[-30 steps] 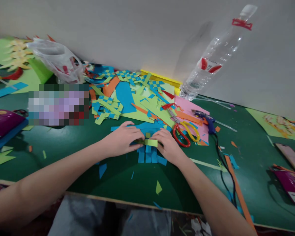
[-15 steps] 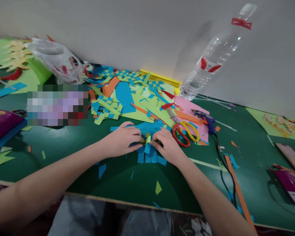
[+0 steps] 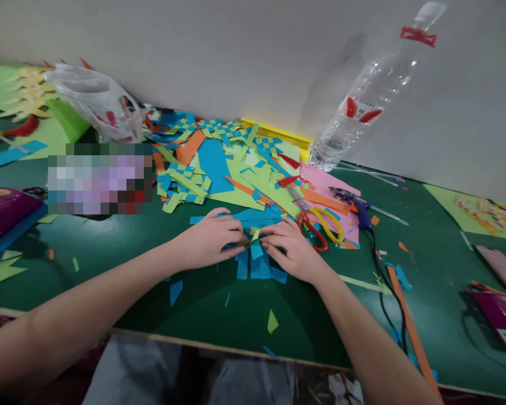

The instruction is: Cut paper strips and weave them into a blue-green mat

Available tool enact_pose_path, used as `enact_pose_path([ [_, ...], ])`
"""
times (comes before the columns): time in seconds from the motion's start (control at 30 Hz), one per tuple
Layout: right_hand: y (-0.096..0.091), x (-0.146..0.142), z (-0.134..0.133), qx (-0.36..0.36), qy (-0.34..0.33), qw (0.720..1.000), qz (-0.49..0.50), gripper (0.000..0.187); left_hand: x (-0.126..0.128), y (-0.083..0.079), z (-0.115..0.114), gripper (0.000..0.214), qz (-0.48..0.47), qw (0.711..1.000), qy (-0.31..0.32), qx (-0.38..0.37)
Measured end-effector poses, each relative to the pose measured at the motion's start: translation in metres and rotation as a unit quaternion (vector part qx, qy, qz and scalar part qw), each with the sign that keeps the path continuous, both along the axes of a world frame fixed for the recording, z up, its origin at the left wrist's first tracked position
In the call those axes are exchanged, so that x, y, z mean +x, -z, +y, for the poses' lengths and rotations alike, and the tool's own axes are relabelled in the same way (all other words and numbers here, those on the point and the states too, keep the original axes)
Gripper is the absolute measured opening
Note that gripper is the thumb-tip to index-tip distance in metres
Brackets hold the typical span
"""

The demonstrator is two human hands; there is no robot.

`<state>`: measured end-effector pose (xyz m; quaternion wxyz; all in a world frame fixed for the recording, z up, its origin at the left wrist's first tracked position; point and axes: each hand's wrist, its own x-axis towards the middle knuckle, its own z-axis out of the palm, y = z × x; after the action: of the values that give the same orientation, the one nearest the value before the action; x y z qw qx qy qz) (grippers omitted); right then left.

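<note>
My left hand [image 3: 213, 239] and my right hand [image 3: 293, 250] meet over a set of blue paper strips [image 3: 257, 264] lying on the green table [image 3: 219, 315]. A light green strip [image 3: 253, 236] runs between the fingertips of both hands, threaded across the blue ones. The fingers of my left hand pinch its left end. My right hand's fingers press on its right end and on the blue strips. The weave under the hands is mostly hidden.
A pile of cut and woven paper [image 3: 219, 163] lies behind the hands. Red and yellow scissors [image 3: 316, 225] and a blue glue gun [image 3: 356, 205] with its black cord sit to the right. A clear bottle [image 3: 371, 95] leans on the wall. A plastic bag [image 3: 95, 101] is at left.
The green strip lay flat and long across the blue strips a second ago; now only a short, tilted piece shows between the fingertips. My right hand has shifted slightly right and flattened.
</note>
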<state>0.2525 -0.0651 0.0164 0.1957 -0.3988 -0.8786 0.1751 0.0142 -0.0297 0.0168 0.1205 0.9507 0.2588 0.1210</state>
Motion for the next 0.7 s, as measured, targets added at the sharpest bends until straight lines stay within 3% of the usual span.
enact_pose_path([
  [0.27,0.0066,0.0020,0.0008,0.032,0.018,0.999,0.010,0.019,-0.0001,-0.0005,0.0001,0.017,-0.005,1.000,-0.024,0.015],
  [0.7,0.0082,0.0027,0.0025,0.024,0.016,1.000,0.008,0.047,0.0000,0.0013,0.0002,0.019,0.005,1.000,0.004,0.030],
])
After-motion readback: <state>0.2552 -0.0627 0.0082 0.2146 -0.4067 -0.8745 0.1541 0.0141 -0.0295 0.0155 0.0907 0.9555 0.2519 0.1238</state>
